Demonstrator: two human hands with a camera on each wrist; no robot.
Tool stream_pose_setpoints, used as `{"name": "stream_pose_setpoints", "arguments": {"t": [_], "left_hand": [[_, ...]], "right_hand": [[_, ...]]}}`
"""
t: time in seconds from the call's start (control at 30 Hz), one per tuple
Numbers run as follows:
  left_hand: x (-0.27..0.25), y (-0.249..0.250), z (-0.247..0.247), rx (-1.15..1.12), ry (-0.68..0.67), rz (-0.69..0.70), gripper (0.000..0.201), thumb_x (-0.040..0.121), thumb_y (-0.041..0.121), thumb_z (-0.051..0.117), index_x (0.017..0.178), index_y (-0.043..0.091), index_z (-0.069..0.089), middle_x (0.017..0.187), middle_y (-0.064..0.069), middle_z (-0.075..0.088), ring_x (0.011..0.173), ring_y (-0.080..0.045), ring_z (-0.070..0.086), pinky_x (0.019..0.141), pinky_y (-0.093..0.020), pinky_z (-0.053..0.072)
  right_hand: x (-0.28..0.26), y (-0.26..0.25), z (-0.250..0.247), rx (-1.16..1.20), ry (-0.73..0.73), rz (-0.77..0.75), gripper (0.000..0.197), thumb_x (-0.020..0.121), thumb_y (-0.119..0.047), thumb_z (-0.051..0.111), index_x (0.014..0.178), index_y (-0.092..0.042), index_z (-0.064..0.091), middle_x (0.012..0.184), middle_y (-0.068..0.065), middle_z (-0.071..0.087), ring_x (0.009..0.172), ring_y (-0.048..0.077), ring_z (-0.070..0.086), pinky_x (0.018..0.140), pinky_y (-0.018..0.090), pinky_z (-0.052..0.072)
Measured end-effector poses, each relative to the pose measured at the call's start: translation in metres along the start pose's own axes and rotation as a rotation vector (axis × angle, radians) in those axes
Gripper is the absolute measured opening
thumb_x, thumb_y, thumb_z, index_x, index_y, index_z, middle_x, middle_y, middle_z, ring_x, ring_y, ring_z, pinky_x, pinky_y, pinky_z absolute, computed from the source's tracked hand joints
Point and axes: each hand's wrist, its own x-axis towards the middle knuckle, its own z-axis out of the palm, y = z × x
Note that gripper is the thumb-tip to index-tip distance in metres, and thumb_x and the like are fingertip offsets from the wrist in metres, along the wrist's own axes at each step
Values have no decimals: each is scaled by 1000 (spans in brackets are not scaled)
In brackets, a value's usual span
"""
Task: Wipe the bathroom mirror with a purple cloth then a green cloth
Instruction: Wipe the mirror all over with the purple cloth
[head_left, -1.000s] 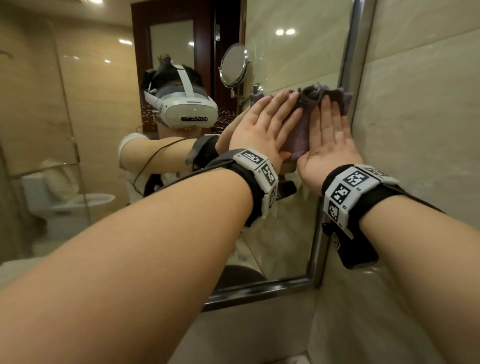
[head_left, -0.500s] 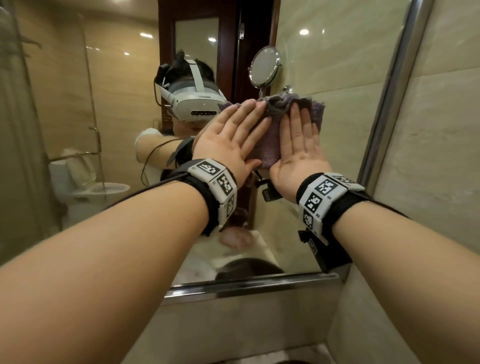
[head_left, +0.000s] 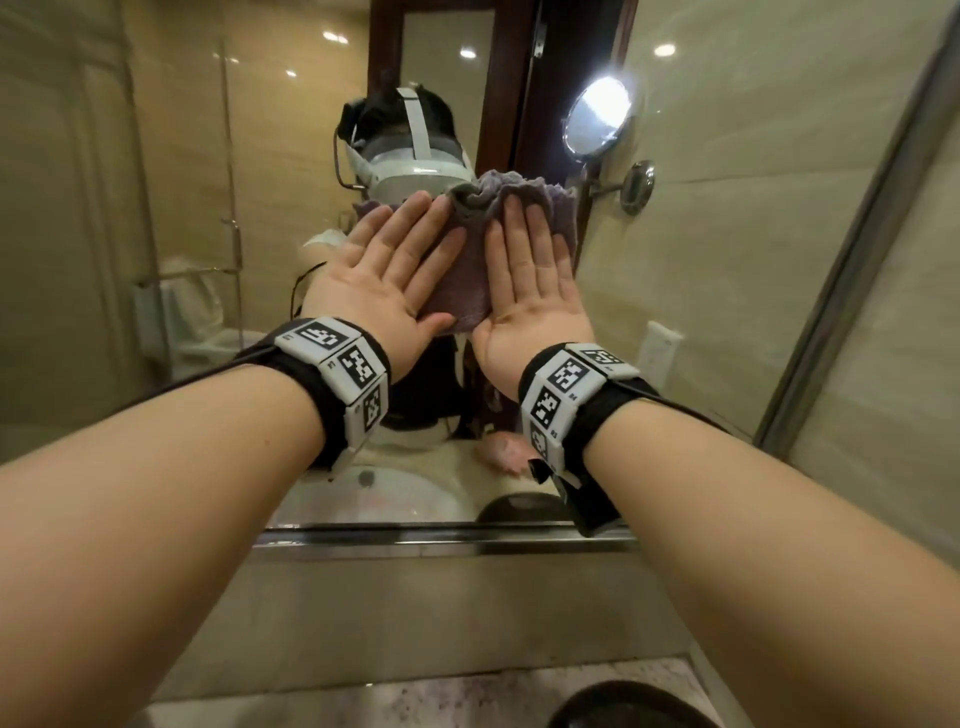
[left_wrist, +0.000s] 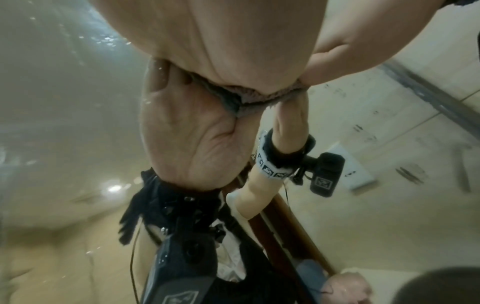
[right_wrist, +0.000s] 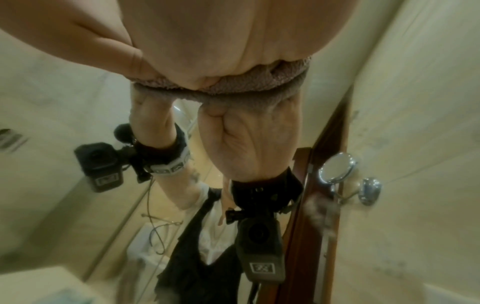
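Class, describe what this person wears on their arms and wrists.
Both forearms are bare, with no sleeves. The left hand and right hand each have a black wrist strap carrying white blocks printed with black square codes, a thin black cable, and a small black camera underneath.

Mirror (head_left: 208, 208): wall-mounted, fills upper frame; purple cloth (head_left: 470, 270) flat against glass, centre. Countertop (head_left: 467, 691): speckled stone, bottom centre; dark round obj. (head_left: 631, 706) on it, lower right.

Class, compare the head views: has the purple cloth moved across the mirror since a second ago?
Yes. The purple cloth has slid left, away from the mirror's right frame edge, which it nearly touched before.
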Motion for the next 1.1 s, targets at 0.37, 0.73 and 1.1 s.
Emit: {"name": "stream_pose_setpoints", "arguments": {"t": [0.37, 0.73, 1.1], "left_hand": [[-13, -5, 18, -94, 20, -25, 69, 92, 51, 11, 130, 13, -32, 135, -6, -41, 139, -24, -26, 101, -33, -32], [-10, 29, 19, -173, 36, -15, 73, 92, 50, 20, 132, 9, -26, 135, -6, -40, 139, -22, -24, 103, -33, -31], [27, 130, 1, -47, -15, 71, 71, 94, 52, 7, 126, 8, -38, 129, -14, -48, 136, -28, -31, 101, -40, -31]], "right_hand": [[-8, -19, 5, 19, 18, -2, 79, 84, -28, 45, 148, -11, 2, 156, 9, -3, 144, 25, -6, 112, 35, -13], [-24, 13, 28, 41, 238, -37, 76, 69, -29, 41, 142, -8, 34, 148, 13, 33, 138, 28, 29, 116, 36, 6], [-66, 110, 36, -48, 151, 58, 77, 71, -26, 50, 142, -3, 29, 148, 13, 32, 137, 29, 28, 114, 37, 5]]}}
